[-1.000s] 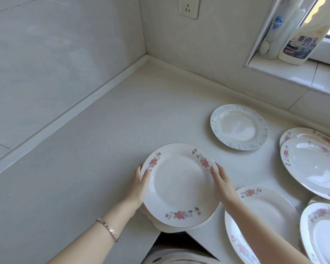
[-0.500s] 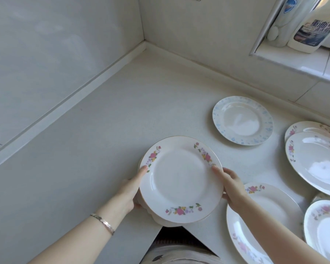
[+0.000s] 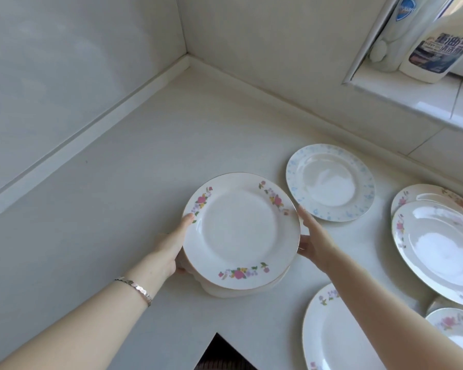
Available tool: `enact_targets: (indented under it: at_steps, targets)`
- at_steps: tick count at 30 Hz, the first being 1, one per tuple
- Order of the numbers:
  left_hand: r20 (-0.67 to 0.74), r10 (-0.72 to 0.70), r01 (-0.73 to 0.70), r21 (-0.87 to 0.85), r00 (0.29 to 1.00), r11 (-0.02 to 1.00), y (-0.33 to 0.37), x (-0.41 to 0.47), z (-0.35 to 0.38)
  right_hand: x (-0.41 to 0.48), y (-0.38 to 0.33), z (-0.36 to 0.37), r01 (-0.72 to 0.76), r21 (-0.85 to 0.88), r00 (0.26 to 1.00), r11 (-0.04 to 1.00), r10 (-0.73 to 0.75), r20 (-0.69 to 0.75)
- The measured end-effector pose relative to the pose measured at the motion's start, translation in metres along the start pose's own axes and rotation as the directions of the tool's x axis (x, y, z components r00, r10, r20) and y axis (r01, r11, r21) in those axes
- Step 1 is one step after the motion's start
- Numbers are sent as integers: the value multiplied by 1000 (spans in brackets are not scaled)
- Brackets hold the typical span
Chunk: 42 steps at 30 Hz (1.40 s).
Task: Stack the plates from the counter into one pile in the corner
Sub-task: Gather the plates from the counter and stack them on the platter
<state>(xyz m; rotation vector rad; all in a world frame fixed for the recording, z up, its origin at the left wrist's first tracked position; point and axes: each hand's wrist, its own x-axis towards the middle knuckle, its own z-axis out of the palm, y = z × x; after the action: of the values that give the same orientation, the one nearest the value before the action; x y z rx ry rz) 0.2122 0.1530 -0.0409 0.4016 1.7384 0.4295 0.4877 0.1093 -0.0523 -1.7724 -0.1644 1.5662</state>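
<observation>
Along the left runs a pale wall with a raised backsplash strip (image 3: 72,145) at its foot, and the wide stretch of counter (image 3: 112,209) from that strip to the back corner (image 3: 188,57) lies bare. The left hand (image 3: 171,249), a bracelet (image 3: 135,287) on its wrist, is curled around the left rim of a small pile of plates (image 3: 241,231), thumb on the top rim and fingers tucked beneath. The top plate of the pile carries pink flowers on its rim; a second plate's edge peeks out below it, near the counter's front edge and its dark notch (image 3: 222,353). The right hand (image 3: 312,241) presses the pile's right rim with fingers partly spread, its palm against the edge; whether the pile rests on the counter or is just lifted, I cannot tell. Just beyond the right hand lies a blue-patterned plate (image 3: 330,182), close to the pile without touching it. Further right, two overlapping floral plates (image 3: 439,244) crowd the edge of view, with a large plate (image 3: 329,337) partly under the right forearm and another small one (image 3: 457,329) at lower right. Bottles (image 3: 436,41) stand on the window ledge (image 3: 412,97) above.
</observation>
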Motion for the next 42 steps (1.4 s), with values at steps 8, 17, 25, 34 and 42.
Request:
enact_targets:
  at_steps: [8, 17, 25, 34, 42]
  targets:
    - [28, 28, -28, 17, 999, 999, 0, -2, 2, 46, -32, -20, 38, 629, 953, 776, 162, -257]
    - [-24, 311, -306, 109, 950, 946, -2, -16, 6, 6, -41, -47, 124, 689, 976, 714, 38, -215]
    - [-58, 528, -530, -53, 847, 846, -5, -30, 24, -76, -33, -43, 140, 429, 990, 892, -141, -31]
    - [36, 340, -322, -238, 940, 916, 2, -34, 20, -99, 4, -4, 175, 86, 982, 981, -180, 59]
    - [4, 342, -337, -160, 940, 928, 8, -40, 24, -103, 18, 13, 166, 21, 986, 986, -167, 17]
